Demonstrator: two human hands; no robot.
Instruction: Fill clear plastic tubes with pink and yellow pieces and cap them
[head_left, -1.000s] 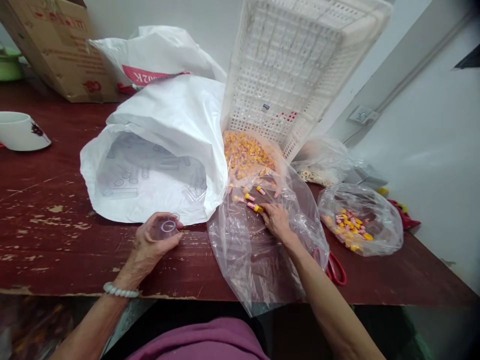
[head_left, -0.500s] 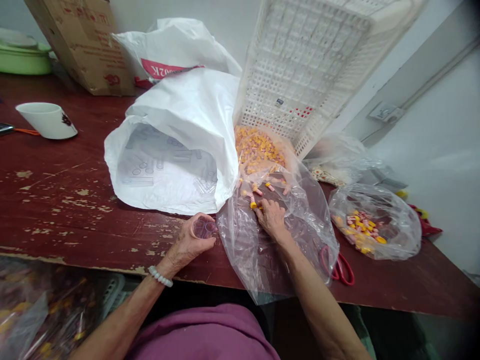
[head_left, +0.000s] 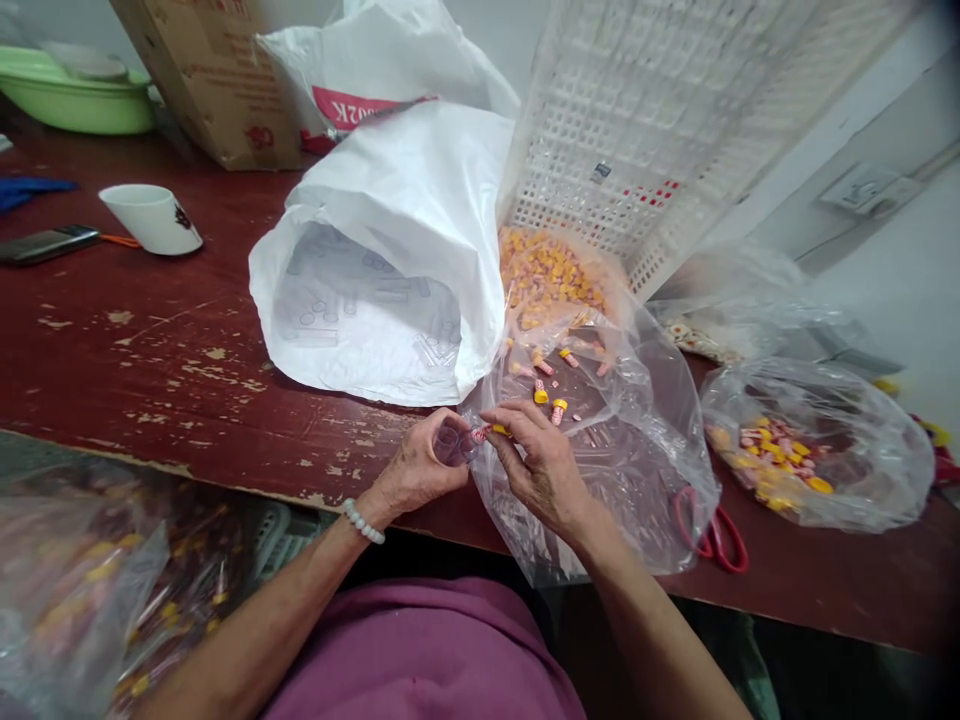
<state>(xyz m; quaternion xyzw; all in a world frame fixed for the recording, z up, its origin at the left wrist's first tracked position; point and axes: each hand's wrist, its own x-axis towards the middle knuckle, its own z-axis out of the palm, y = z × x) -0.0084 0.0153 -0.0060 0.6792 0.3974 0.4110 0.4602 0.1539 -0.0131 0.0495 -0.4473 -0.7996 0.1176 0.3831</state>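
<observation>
Several clear tubes [head_left: 450, 443] are wrapped in my left hand [head_left: 420, 468], their round ends facing up and right. My right hand [head_left: 540, 462] pinches a pink piece with a yellow cap [head_left: 489, 431], its pink end at the mouth of one tube. Under and beyond my right hand lies a clear plastic bag [head_left: 607, 490], with loose yellow-capped pieces [head_left: 559, 411] near its opening and a heap of them [head_left: 551, 275] farther in. Left of it, a white sack [head_left: 397, 200] lies open with clear tubes inside.
Red-handled scissors [head_left: 726, 540] lie at the right by another clear bag [head_left: 862, 480] of capped pieces. A white crate [head_left: 630, 130] leans behind. At the left are a white cup [head_left: 154, 220], a phone [head_left: 49, 244], a green basin [head_left: 82, 105] and a carton [head_left: 217, 80].
My right hand has lifted a yellow-capped piece from the clear bag and brought it left to the tubes in my left hand. The camera view has shifted left.
</observation>
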